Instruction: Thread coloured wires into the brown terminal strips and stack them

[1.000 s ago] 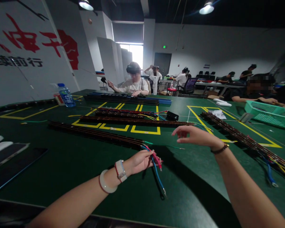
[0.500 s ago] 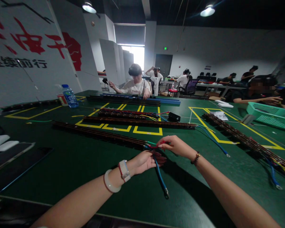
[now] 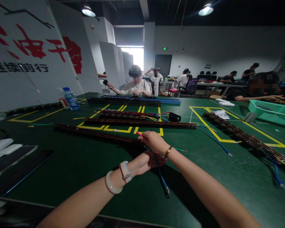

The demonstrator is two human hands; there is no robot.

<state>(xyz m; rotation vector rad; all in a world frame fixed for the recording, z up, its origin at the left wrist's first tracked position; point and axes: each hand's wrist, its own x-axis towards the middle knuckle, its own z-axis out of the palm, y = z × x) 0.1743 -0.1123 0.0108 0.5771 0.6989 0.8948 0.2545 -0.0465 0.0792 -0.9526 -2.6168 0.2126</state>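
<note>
My left hand [image 3: 144,163] is closed around a blue wire [image 3: 161,179] that hangs down from it onto the green table [image 3: 73,164]. My right hand [image 3: 152,141] crosses over the left one and pinches the end of a red wire [image 3: 139,134], pulling it toward the left. Both wires come out of the near end of a long dark strip [image 3: 95,134] that runs away to the left. A white bangle and a watch sit on my left wrist, a thin bracelet on my right.
Several more long strips [image 3: 137,123] lie across the yellow floor-style markings further back, another [image 3: 247,139] at the right with loose blue wires. A water bottle [image 3: 71,99] stands far left, a green basket [image 3: 270,112] far right. People work at the far side.
My right hand came in from the right, took the red wire above my left hand and has drawn it leftward. My left hand stayed on the blue wire.
</note>
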